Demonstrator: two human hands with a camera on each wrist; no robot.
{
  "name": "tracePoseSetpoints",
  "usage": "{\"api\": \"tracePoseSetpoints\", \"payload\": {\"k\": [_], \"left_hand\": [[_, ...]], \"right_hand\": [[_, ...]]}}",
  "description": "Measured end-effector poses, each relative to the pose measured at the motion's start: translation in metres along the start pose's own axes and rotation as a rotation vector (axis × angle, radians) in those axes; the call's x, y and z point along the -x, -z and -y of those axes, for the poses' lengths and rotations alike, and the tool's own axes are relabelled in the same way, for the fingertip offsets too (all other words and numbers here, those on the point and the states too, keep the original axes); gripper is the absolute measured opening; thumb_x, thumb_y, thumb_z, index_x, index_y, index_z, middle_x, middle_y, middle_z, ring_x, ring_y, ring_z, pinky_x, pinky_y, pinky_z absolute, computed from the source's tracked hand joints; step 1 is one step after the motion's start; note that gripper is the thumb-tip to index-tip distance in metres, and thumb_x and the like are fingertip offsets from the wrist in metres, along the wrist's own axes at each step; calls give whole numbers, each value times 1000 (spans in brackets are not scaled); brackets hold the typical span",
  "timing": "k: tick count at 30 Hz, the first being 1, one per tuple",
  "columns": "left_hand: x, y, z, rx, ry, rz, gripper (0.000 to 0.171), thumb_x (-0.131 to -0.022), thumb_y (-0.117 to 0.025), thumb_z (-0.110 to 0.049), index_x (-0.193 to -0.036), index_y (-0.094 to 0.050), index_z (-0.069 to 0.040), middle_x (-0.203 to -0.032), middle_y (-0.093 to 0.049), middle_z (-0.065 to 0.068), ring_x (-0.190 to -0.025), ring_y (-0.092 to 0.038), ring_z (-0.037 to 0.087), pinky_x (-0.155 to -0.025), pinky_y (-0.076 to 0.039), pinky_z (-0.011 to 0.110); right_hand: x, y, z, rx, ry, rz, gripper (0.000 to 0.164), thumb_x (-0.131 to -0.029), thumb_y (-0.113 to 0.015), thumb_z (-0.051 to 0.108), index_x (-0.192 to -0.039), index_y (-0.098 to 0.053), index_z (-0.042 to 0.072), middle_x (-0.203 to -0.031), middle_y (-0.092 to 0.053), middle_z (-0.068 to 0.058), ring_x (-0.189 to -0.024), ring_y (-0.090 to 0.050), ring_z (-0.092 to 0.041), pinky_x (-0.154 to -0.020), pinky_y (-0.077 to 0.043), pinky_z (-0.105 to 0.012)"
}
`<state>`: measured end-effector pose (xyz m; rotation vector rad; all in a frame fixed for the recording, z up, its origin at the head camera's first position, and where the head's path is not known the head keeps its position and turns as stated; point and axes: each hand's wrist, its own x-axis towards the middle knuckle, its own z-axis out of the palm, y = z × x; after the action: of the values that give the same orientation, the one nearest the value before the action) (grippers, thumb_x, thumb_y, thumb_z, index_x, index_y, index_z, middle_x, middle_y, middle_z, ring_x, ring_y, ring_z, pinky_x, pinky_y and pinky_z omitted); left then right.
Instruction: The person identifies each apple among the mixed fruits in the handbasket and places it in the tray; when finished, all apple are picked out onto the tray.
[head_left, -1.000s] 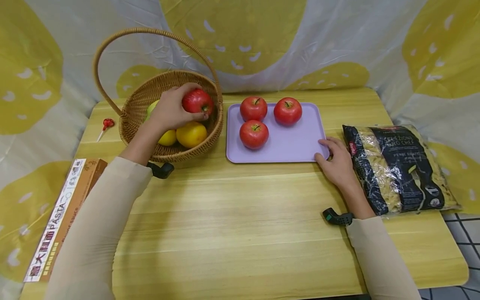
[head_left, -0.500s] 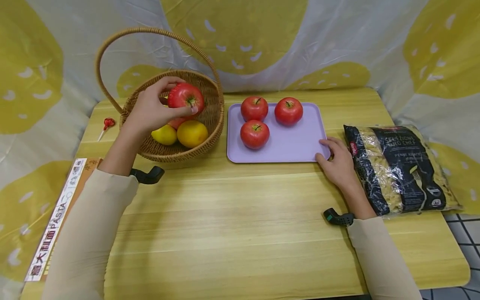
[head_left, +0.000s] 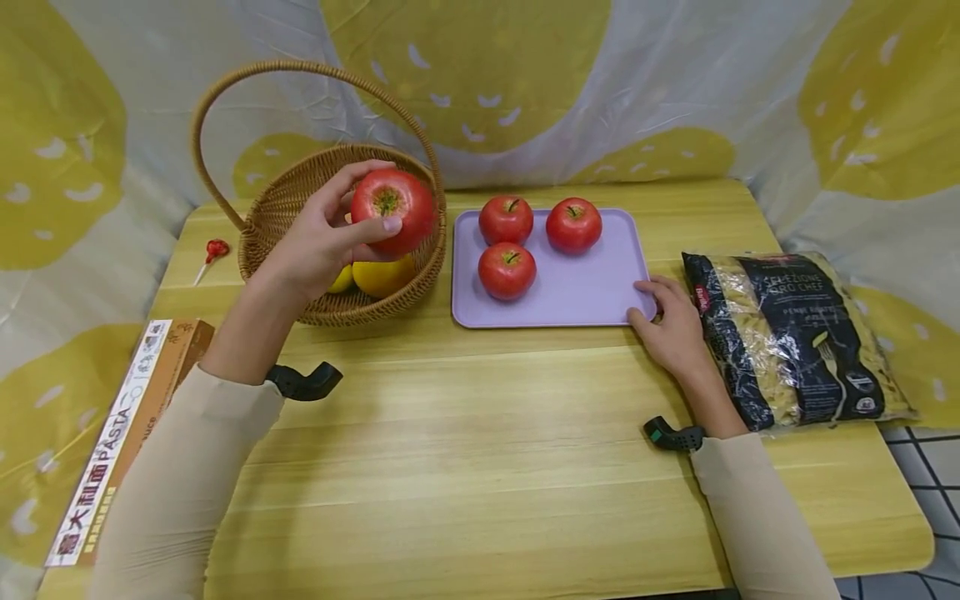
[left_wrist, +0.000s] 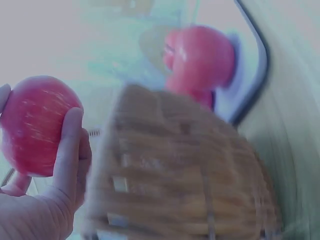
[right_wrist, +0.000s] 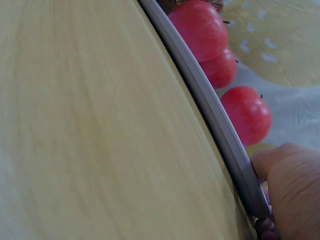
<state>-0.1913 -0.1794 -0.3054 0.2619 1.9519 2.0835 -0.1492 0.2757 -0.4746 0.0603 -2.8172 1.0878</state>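
My left hand (head_left: 318, 242) holds a red apple (head_left: 412, 208) above the wicker basket (head_left: 262, 225), thumb on its near side. In the left wrist view the fingers wrap around this apple (left_wrist: 37, 130), apart from the blurred basket wall (left_wrist: 175, 165). Yellow fruit (head_left: 386, 279) lies in the basket, partly hidden by the hand and apple. On a lilac tray (head_left: 577, 292) sit three red apples (head_left: 507, 271). My right hand (head_left: 675, 329) grips the tray's front right corner. The right wrist view shows the thumb against the tray's rim (right_wrist: 220, 120).
A bag of penne pasta (head_left: 802, 342) lies right of my right hand. A long pasta box (head_left: 127, 433) lies beside my left forearm, with a red lollipop (head_left: 217, 248) behind it, left of the basket. The basket's tall handle (head_left: 300, 65) arches over its back.
My left hand has lifted the apple up from inside the basket, drawing it left and then back right, and turned it. The right hand and tray have not moved.
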Motion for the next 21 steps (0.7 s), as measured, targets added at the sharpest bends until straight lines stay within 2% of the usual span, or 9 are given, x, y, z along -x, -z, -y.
{"api": "tracePoseSetpoints", "payload": {"k": [3,8,11,15,21], "left_hand": [[0,-11,1,19,-11,49,64,-89,-72,5,-145,-51,-20,-145,-47,9,-124,-57,31,-85,-63,32],[-4,-34,2,-99,-21,113,76,-82,-82,2,-146,-50,-25,-145,-50,7,-127,-56,29,-93,-59,28],[-8,-49,4,-144,-34,153,80,-79,-86,-2,-146,-50,-26,-144,-52,6,-126,-57,27,-93,-59,29],[-17,-70,10,-142,-61,209,80,-77,-89,-4,-145,-51,-26,-142,-55,6,-122,-63,29,-95,-59,35],[-30,-105,21,-220,-86,214,75,-76,-91,-16,-140,-54,-29,-134,-61,2,-119,-63,23,-97,-59,41]], "right_hand": [[0,-1,-1,-2,-2,5,46,-94,-65,16,-137,-62,-1,-151,-49,-24,-131,-52,-44,-98,-44,-51],[1,-1,-1,-3,1,-5,46,-94,-65,15,-136,-62,-1,-150,-50,-24,-127,-54,-42,-95,-44,-49],[1,-1,-1,-1,0,-6,46,-94,-65,16,-137,-62,-1,-150,-50,-24,-126,-54,-42,-94,-44,-49],[1,-2,-2,1,-1,-4,47,-94,-64,16,-137,-62,-1,-150,-49,-24,-127,-53,-42,-95,-44,-50],[0,1,-1,2,6,-8,47,-94,-64,16,-137,-62,-2,-150,-50,-25,-123,-55,-42,-93,-44,-49]]}}
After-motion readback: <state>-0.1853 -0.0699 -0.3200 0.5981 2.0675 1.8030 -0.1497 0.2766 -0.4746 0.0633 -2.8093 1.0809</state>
